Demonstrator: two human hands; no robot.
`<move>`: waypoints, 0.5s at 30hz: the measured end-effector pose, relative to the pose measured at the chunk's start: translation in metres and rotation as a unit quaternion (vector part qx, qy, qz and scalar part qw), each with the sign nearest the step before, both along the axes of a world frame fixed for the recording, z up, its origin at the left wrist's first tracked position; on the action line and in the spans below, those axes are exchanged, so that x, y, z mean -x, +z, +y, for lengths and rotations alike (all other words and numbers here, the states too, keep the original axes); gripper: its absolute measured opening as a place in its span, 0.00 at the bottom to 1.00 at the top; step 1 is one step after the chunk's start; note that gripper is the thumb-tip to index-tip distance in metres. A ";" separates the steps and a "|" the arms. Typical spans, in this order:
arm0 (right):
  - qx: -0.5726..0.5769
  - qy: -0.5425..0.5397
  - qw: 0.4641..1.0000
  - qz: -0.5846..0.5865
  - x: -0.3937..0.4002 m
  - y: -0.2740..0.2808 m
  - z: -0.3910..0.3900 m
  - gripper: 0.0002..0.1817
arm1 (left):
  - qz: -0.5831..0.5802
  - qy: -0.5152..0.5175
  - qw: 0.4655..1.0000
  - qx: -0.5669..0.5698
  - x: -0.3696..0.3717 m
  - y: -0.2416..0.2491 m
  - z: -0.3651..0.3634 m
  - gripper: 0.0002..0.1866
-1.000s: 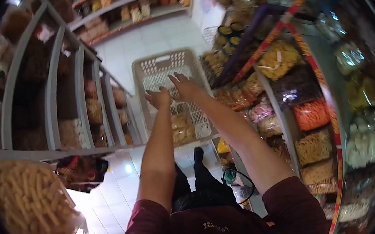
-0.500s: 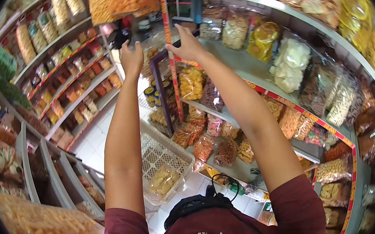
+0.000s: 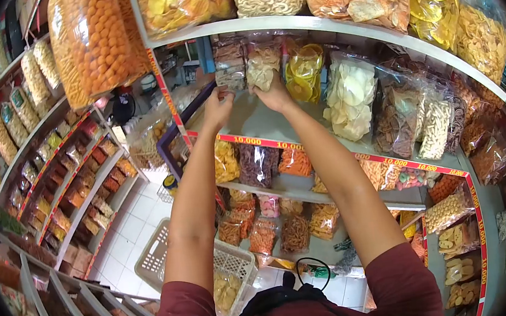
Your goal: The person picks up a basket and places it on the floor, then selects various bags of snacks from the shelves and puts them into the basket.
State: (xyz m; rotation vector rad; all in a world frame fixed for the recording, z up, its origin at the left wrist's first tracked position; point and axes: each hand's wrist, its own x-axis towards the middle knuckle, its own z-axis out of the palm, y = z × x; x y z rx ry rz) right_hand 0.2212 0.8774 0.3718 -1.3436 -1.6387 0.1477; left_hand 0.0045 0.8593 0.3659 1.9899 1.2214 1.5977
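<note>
My right hand (image 3: pixel 274 99) is up at the shelf, thumb and fingers closed around the lower part of a clear bag of pale chips (image 3: pixel 264 63). To its left, my left hand (image 3: pixel 218 108) is raised with loosely bent fingers and nothing visible in them. Its fingertips come close under a bag of brownish snacks (image 3: pixel 229 62). Both bags stand at the back of the grey shelf (image 3: pixel 249 120). Right of my right hand sits a bag of yellow ring-shaped chips (image 3: pixel 305 73), then a large bag of white chips (image 3: pixel 350 95).
Bags of round orange snacks (image 3: pixel 102 47) hang at upper left. A red price strip (image 3: pixel 251 138) edges the shelf, with more snack bags below. The beige plastic basket (image 3: pixel 239 259) stands on the white tiled floor (image 3: pixel 126 233), holding a bag. Stocked shelves (image 3: pixel 79 207) line the left.
The view has turned right and closer to the shelf. Both hands have reached in toward the back bags, and my right hand has closed on the bag of pale chips.
</note>
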 end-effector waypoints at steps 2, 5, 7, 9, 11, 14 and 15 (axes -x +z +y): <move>0.034 0.000 0.999 0.030 -0.012 -0.001 0.009 0.59 | -0.010 -0.029 0.999 0.030 -0.014 0.002 0.023 0.28; 0.010 0.014 0.998 0.052 -0.025 -0.005 0.038 0.58 | 0.008 -0.052 0.995 0.081 -0.029 -0.001 0.072 0.36; -0.020 -0.025 0.998 0.059 -0.032 -0.013 0.062 0.53 | 0.008 -0.066 0.992 0.109 -0.043 -0.002 0.100 0.41; -0.042 -0.061 0.996 0.048 -0.042 -0.026 0.094 0.49 | -0.005 -0.072 0.988 0.134 -0.055 -0.005 0.124 0.46; -0.049 -0.056 0.996 0.050 -0.051 -0.036 0.124 0.49 | 0.023 -0.069 0.986 0.150 -0.065 -0.004 0.134 0.49; 0.001 -0.083 0.993 0.082 -0.050 -0.046 0.142 0.50 | 0.040 -0.087 0.978 0.187 -0.073 -0.008 0.167 0.51; 0.011 -0.079 0.992 0.099 -0.048 -0.049 0.148 0.51 | 0.039 -0.113 0.970 0.212 -0.076 0.003 0.160 0.53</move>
